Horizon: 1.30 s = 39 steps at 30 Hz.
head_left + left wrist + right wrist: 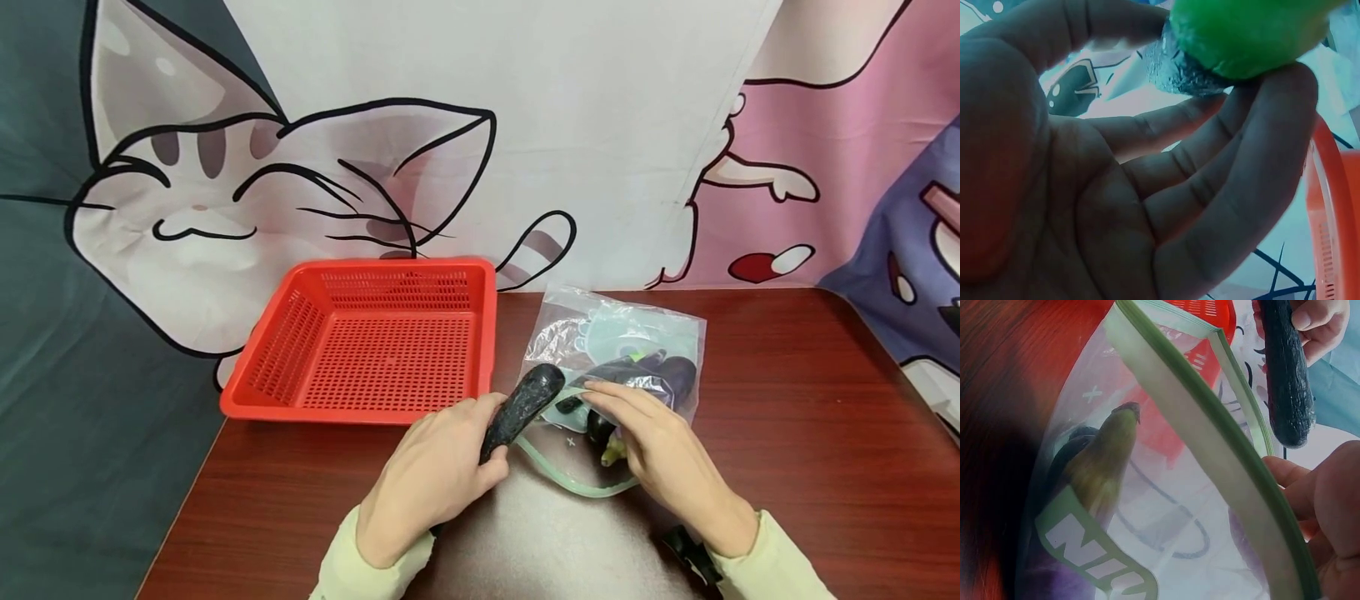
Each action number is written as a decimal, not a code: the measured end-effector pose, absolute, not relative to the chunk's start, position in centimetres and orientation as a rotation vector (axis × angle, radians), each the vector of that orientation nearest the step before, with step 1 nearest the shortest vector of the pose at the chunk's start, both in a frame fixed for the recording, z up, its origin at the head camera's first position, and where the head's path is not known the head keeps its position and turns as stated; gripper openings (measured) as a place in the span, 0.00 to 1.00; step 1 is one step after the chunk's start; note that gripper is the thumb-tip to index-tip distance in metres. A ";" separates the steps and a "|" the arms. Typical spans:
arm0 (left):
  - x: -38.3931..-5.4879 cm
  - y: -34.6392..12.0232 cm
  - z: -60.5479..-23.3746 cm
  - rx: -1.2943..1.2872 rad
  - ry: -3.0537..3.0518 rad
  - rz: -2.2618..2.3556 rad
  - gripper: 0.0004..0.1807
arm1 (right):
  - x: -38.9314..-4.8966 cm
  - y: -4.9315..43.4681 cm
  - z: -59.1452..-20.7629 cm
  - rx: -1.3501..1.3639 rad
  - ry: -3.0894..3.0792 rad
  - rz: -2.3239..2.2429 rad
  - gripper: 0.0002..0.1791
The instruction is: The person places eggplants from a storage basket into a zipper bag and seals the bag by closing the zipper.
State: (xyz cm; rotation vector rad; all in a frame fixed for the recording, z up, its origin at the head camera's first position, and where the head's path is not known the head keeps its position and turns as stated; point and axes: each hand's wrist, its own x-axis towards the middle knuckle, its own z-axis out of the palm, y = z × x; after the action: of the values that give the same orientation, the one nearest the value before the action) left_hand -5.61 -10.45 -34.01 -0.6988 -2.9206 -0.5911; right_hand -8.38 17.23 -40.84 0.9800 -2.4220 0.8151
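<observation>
1. Behind everything hangs a white, pink and blue-grey fabric backdrop (pixel 630 125) with cartoon cats, a bit creased.
2. Below it, a reddish-brown wood-grain table (pixel 787 433), kinda shiny up front.
3. Far left of the work sits a red rectangular plastic basket (pixel 352 414) with perforated walls and base.
4. To its right, a clear crinkly plastic zip bag (pixel 600 312) with a pale green strip round its gaping mouth.
5. Now the hands. The left hand (pixel 431 471) grips the veg below and is the nearer one to the basket. The right hand (pixel 663 437) is at the bag's mouth, fingers along the rim; thumb's hidden, so can't tell if it's actually pinching.
6. Key bit: the long blackish-green vegetable with a rounded end (pixel 528 404) is between basket and bag, long axis slanting away and to the right, far tip right by the bag mouth. Skin looks slightly rough, dull sheen.
7. Inside the bag: a glossy purple eggplant with a tapered greenish cap (pixel 1107 462), plus other dark veg.
8. Smallest: a black wrist strap (pixel 690 554) by the right cuff.
</observation>
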 end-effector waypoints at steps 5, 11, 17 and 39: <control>-5.3 -10.2 -33.9 -0.761 -2.915 -0.559 0.10 | -8.4 17.2 -40.8 0.978 -2.422 0.817 0.27; -5.3 -10.0 -33.9 -0.794 -2.957 -0.494 0.08 | -8.4 17.3 -40.6 0.979 -2.413 0.815 0.26; -5.3 -9.7 -34.5 -0.819 -3.007 -0.455 0.11 | -8.4 17.2 -40.8 0.978 -2.403 0.820 0.26; -4.7 -7.4 -36.8 -0.885 -2.913 -0.287 0.12 | -8.2 17.1 -40.7 0.981 -2.421 0.838 0.27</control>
State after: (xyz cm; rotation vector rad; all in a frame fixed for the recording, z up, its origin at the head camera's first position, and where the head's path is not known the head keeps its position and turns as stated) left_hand -4.72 -7.38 -36.82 -0.8848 -2.9132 -0.2873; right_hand -8.18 17.15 -40.73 0.9810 -2.4210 0.8381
